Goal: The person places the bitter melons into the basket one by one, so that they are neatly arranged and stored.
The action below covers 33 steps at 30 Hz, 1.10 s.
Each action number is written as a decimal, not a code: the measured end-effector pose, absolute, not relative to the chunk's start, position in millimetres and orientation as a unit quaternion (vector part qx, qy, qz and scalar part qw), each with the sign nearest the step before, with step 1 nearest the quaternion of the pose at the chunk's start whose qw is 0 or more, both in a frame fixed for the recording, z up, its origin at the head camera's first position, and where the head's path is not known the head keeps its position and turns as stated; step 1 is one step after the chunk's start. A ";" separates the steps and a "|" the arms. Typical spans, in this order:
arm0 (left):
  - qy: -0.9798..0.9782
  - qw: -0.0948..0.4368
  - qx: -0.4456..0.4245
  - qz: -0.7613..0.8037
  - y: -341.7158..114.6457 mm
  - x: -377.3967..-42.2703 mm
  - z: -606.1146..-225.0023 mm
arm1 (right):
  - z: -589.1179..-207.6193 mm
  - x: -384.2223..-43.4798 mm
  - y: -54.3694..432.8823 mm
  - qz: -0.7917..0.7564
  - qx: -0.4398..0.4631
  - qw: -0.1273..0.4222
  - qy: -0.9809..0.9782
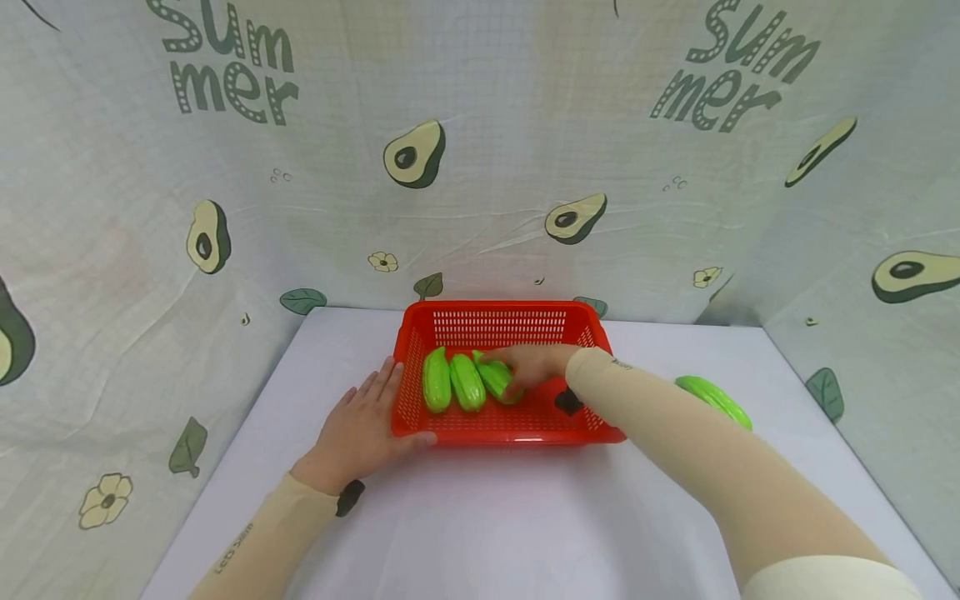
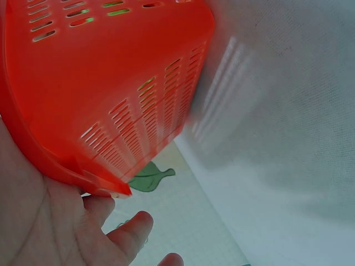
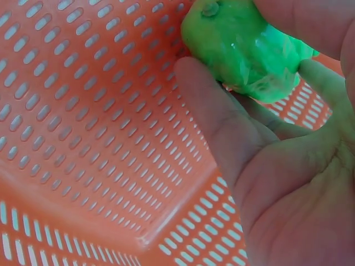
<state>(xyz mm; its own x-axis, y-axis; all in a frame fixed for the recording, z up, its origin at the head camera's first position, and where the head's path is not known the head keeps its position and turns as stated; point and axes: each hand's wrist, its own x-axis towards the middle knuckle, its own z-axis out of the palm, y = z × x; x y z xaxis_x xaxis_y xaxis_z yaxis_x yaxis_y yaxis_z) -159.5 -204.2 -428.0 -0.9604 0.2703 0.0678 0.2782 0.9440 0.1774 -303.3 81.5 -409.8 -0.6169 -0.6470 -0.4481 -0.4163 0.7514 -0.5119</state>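
Observation:
A red perforated plastic basket [image 1: 517,437] stands on the white table, its wall also showing in the left wrist view. Inside, toward its left, two bright green ridged gourds [image 1: 437,382] lie side by side, upright in the view. My right hand [image 1: 536,365] reaches into the basket and grips a third green gourd [image 3: 233,44] between thumb and fingers, just right of those two. My left hand [image 1: 363,433] rests against the basket's left rim, fingers extended along the outside and thumb at the front edge.
Outside the basket, another green gourd [image 1: 712,398] lies on the table to the right, partly behind the right forearm. A white cloth [image 1: 487,250] printed with avocados and leaves hangs behind the table and along both sides.

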 end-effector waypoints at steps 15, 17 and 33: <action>-0.985 0.025 -0.141 -0.092 -203.3 -158.6 -428.1 | -412.5 -302.1 78.9 -0.165 -0.306 0.298 0.889; -0.985 0.027 -0.141 -0.092 -203.1 -158.3 -428.0 | -412.5 -301.9 79.0 -0.166 -0.304 0.299 0.889; -0.985 0.029 -0.143 -0.092 -202.9 -157.4 -426.8 | -405.5 -301.4 84.9 -0.181 -0.311 0.304 0.882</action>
<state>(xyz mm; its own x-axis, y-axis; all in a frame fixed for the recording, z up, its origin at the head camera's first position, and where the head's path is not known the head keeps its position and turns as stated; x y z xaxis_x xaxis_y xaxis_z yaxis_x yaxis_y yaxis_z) -157.4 -202.9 -426.8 -0.9575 0.2761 0.0840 0.2869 0.9421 0.1735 -301.4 84.9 -405.5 -0.6225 -0.6578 -0.4240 -0.4381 0.7418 -0.5078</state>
